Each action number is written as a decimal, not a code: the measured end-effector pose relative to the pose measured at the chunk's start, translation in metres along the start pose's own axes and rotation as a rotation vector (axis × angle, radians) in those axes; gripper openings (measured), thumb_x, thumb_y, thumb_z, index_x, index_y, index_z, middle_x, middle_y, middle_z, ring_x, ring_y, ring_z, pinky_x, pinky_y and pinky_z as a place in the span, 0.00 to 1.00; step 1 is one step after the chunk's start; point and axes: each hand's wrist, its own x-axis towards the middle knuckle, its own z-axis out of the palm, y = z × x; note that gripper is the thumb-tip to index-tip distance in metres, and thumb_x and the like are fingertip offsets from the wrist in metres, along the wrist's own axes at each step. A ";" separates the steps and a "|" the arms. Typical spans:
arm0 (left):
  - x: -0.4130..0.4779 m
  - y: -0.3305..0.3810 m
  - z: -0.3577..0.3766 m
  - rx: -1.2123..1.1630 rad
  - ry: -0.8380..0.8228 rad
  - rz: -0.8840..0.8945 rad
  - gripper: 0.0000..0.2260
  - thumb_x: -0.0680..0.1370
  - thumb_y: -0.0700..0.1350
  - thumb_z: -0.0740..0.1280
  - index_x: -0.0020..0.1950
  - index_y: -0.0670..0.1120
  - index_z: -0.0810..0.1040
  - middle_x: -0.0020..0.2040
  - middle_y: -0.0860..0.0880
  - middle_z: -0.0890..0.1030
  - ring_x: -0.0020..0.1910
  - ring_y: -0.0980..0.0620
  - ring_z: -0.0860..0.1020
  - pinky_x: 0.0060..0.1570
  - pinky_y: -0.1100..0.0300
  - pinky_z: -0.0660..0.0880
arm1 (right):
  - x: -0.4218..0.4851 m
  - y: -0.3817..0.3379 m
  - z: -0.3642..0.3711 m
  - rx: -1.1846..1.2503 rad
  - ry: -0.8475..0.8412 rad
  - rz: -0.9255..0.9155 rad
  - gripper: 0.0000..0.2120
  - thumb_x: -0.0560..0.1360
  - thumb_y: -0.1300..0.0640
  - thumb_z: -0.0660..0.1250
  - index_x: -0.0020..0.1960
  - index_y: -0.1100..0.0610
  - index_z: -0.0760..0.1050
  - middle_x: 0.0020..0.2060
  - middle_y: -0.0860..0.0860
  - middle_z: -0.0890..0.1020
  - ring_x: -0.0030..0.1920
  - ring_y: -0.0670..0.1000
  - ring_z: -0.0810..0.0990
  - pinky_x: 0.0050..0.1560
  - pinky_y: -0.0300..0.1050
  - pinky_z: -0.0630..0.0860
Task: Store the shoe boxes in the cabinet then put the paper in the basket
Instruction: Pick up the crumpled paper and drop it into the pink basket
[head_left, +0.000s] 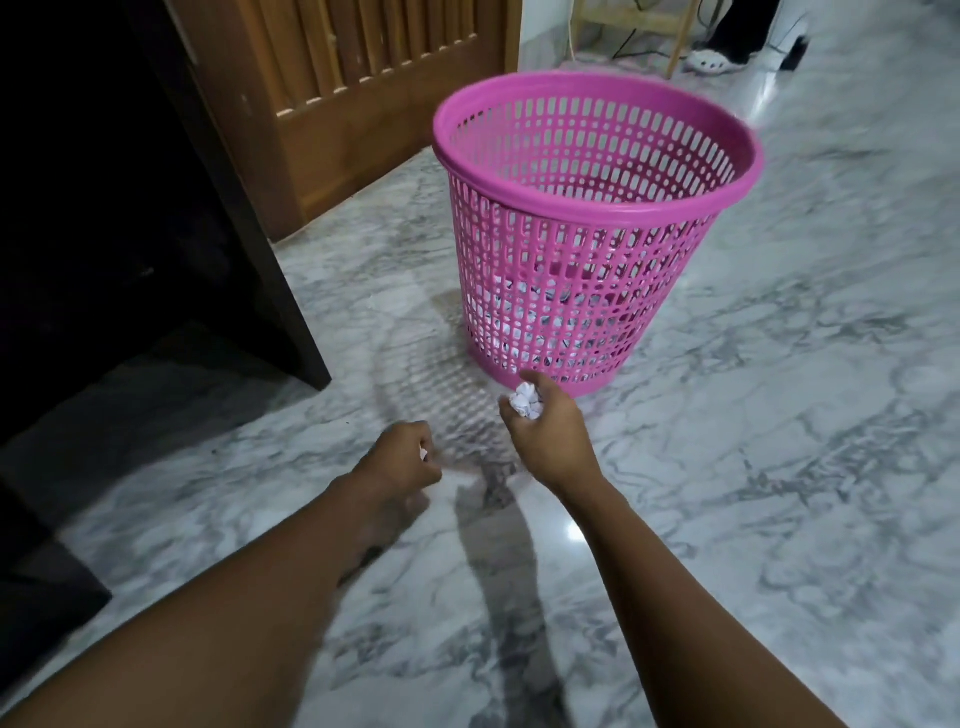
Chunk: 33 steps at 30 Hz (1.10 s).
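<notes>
Light is moderate and cool, brightest on the polished marble floor (779, 467), which throws back a small white glare spot between the forearms and a larger sheen at upper right. The dark cabinet (104, 208) at left sinks into near-black. The pink basket (597, 182) casts a soft latticed shadow toward the camera (its rim slightly smeared). Forearms blur; straight lines bow near the edges.

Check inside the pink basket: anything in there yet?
Yes. Through the slots of the pink basket, white crumpled paper lies at the bottom. How many pieces cannot be told; the slotted wall hides most of it.
</notes>
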 end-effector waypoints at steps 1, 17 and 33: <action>0.002 0.010 -0.012 -0.024 0.049 0.030 0.13 0.69 0.36 0.69 0.34 0.47 0.66 0.33 0.49 0.72 0.31 0.53 0.67 0.30 0.61 0.64 | 0.002 -0.013 -0.002 0.021 0.002 -0.027 0.10 0.78 0.61 0.67 0.59 0.59 0.75 0.42 0.48 0.79 0.42 0.47 0.78 0.40 0.28 0.70; 0.067 0.279 -0.188 -0.251 0.614 0.613 0.11 0.73 0.37 0.68 0.36 0.48 0.68 0.32 0.51 0.70 0.32 0.52 0.69 0.31 0.59 0.65 | 0.111 -0.230 -0.138 0.229 0.216 -0.328 0.05 0.79 0.56 0.66 0.45 0.54 0.74 0.37 0.53 0.79 0.37 0.50 0.77 0.40 0.45 0.72; 0.097 0.246 -0.152 -0.009 0.618 -0.057 0.25 0.77 0.43 0.67 0.73 0.46 0.65 0.69 0.40 0.65 0.69 0.38 0.64 0.61 0.43 0.70 | 0.185 -0.146 -0.178 -0.322 -0.078 -0.060 0.41 0.74 0.44 0.72 0.79 0.51 0.56 0.74 0.53 0.68 0.72 0.57 0.70 0.72 0.57 0.67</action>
